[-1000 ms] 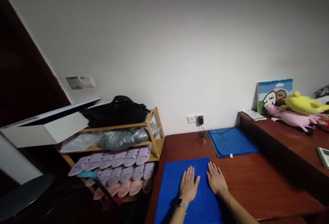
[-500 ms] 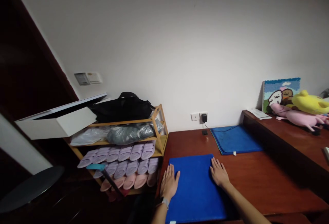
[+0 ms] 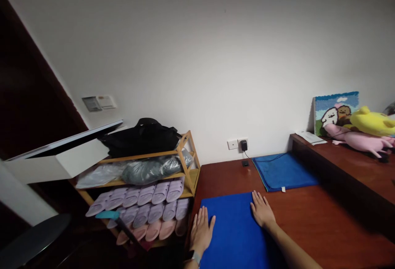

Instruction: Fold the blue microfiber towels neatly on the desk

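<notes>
A bright blue cloth lies flat on the reddish-brown table. My left hand rests palm down at the cloth's left edge, fingers stretched out; a watch is on that wrist. On the cloth's right edge near its far corner lies my right hand, flat with its fingers spread. Neither hand grips anything. The near end of the cloth runs out of view. Farther back on the table is a folded blue cloth with a white tag.
A charger is plugged into the wall, its cable crossing the folded cloth. Plush toys and a dog picture stand on the raised right surface. To the left, a wooden rack holds slippers and a black bag.
The view has tilted slightly, so the cloth and both hands appear a little lower. Both hands remain flat at the cloth's side edges.
</notes>
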{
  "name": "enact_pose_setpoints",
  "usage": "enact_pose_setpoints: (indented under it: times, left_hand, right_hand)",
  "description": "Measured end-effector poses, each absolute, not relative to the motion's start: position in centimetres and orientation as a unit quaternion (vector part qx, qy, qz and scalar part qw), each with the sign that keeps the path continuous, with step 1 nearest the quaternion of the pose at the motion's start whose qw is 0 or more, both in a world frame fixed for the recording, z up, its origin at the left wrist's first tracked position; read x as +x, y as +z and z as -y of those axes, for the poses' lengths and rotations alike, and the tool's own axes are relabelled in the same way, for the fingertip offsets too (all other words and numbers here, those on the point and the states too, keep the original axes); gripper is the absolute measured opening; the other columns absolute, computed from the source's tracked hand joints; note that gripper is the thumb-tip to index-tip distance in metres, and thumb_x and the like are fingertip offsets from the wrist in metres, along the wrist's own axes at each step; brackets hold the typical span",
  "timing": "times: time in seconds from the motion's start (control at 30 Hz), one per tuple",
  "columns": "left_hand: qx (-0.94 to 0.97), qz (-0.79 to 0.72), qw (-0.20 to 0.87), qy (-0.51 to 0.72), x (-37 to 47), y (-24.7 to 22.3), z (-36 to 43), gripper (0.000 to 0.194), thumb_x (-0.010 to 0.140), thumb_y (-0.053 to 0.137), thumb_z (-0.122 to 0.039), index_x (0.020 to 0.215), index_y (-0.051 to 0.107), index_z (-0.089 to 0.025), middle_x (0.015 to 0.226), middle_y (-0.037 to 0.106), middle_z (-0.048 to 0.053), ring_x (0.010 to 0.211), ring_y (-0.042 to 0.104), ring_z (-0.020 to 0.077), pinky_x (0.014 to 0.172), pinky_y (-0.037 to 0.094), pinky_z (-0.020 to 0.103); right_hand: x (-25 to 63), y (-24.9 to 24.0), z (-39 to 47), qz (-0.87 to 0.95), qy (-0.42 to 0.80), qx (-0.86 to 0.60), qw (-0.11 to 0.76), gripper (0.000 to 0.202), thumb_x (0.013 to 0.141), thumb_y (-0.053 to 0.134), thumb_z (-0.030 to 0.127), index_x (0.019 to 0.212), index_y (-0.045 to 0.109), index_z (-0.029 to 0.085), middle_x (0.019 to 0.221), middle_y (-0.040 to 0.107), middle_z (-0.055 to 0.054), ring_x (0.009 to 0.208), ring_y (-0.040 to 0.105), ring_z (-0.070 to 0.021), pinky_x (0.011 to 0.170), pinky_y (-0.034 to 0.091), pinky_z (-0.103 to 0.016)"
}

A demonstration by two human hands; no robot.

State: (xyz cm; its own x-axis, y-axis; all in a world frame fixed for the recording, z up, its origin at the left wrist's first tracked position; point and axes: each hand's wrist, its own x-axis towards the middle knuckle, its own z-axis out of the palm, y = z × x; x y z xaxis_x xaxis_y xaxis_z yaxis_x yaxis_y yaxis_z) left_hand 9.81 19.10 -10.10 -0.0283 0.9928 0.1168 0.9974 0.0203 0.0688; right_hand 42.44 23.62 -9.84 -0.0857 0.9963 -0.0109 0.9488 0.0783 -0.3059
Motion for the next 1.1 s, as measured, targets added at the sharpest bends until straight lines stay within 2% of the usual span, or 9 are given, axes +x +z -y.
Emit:
enact_pose_setpoints:
  times: [0.2, 0.3, 0.4, 0.5, 0.63, 0.8, 0.9, 1.1]
  left_hand:
    - [-0.774, 0.624, 0.011, -0.103, 18.4, -8.2, -21.6, 0.075, 0.108, 0.015, -0.058, 0.163, 0.032, -0.010, 0.170, 0.030, 0.012, 0.159, 0.027, 0.0263, 0.131, 0.026, 0.048]
    - [-0.821, 0.559, -0.024, -0.114, 23.6, -8.5, -22.5, 0.071, 0.108, 0.013, -0.054, 0.165, 0.031, -0.016, 0.171, 0.030, 0.008, 0.159, 0.026, 0.0243, 0.131, 0.026, 0.047]
    - [-0.815, 0.566, -0.057, -0.109, 25.4, -9.4, -23.1, 0.072, 0.108, 0.011, -0.054, 0.164, 0.032, -0.015, 0.171, 0.031, 0.010, 0.159, 0.026, 0.0253, 0.131, 0.025, 0.048]
    - [-0.793, 0.598, -0.058, -0.104, 22.8, -9.8, -23.3, 0.075, 0.107, 0.013, -0.058, 0.164, 0.032, -0.013, 0.170, 0.031, 0.011, 0.159, 0.025, 0.0266, 0.132, 0.023, 0.049]
    - [-0.740, 0.665, -0.037, -0.088, 14.7, -9.8, -22.6, 0.074, 0.107, 0.018, -0.058, 0.164, 0.032, -0.013, 0.170, 0.030, 0.013, 0.159, 0.026, 0.0285, 0.130, 0.024, 0.052]
    - [-0.706, 0.704, -0.026, -0.078, 6.0, -10.8, -20.3, 0.068, 0.108, 0.023, -0.052, 0.165, 0.031, -0.017, 0.171, 0.029, 0.010, 0.159, 0.026, 0.0239, 0.130, 0.025, 0.046]
    - [-0.710, 0.699, -0.025, -0.088, 4.5, -11.5, -19.4, 0.064, 0.108, 0.025, -0.048, 0.164, 0.033, -0.018, 0.171, 0.031, 0.009, 0.158, 0.027, 0.0210, 0.130, 0.024, 0.043]
    - [-0.708, 0.694, -0.018, -0.130, 5.1, -11.2, -19.5, 0.065, 0.107, 0.028, -0.050, 0.161, 0.040, -0.015, 0.168, 0.038, 0.011, 0.156, 0.033, 0.0229, 0.130, 0.026, 0.045]
  right_hand:
    - [42.5, -9.4, -23.6, 0.723, 0.129, -0.670, 0.104, 0.070, 0.104, 0.017, 0.043, 0.166, 0.022, 0.011, 0.173, 0.020, -0.005, 0.161, 0.016, -0.0215, 0.131, 0.011, -0.042]
    - [42.5, -9.4, -23.5, 0.727, 0.128, -0.666, 0.102, 0.069, 0.103, 0.019, 0.042, 0.165, 0.024, 0.011, 0.173, 0.021, -0.006, 0.161, 0.016, -0.0220, 0.131, 0.011, -0.043]
    - [42.6, -9.6, -23.5, 0.728, 0.126, -0.666, 0.104, 0.069, 0.103, 0.021, 0.041, 0.165, 0.025, 0.013, 0.173, 0.022, -0.006, 0.161, 0.017, -0.0224, 0.131, 0.012, -0.043]
    - [42.6, -9.5, -23.5, 0.729, 0.121, -0.667, 0.099, 0.069, 0.103, 0.019, 0.041, 0.166, 0.024, 0.013, 0.173, 0.022, -0.005, 0.161, 0.017, -0.0219, 0.131, 0.013, -0.043]
    - [42.5, -9.3, -23.3, 0.730, 0.116, -0.668, 0.091, 0.070, 0.103, 0.017, 0.041, 0.166, 0.023, 0.011, 0.173, 0.021, -0.005, 0.161, 0.017, -0.0219, 0.131, 0.013, -0.043]
    - [42.6, -9.7, -23.4, 0.729, 0.114, -0.668, 0.092, 0.069, 0.103, 0.018, 0.041, 0.166, 0.023, 0.012, 0.173, 0.021, -0.005, 0.161, 0.017, -0.0222, 0.131, 0.013, -0.044]
    - [42.6, -10.0, -23.6, 0.727, 0.113, -0.670, 0.098, 0.069, 0.103, 0.020, 0.042, 0.166, 0.025, 0.013, 0.173, 0.023, -0.006, 0.161, 0.018, -0.0225, 0.130, 0.013, -0.044]
    - [42.5, -10.0, -23.7, 0.725, 0.121, -0.670, 0.103, 0.068, 0.103, 0.021, 0.041, 0.165, 0.028, 0.013, 0.173, 0.025, -0.006, 0.161, 0.020, -0.0230, 0.131, 0.014, -0.045]
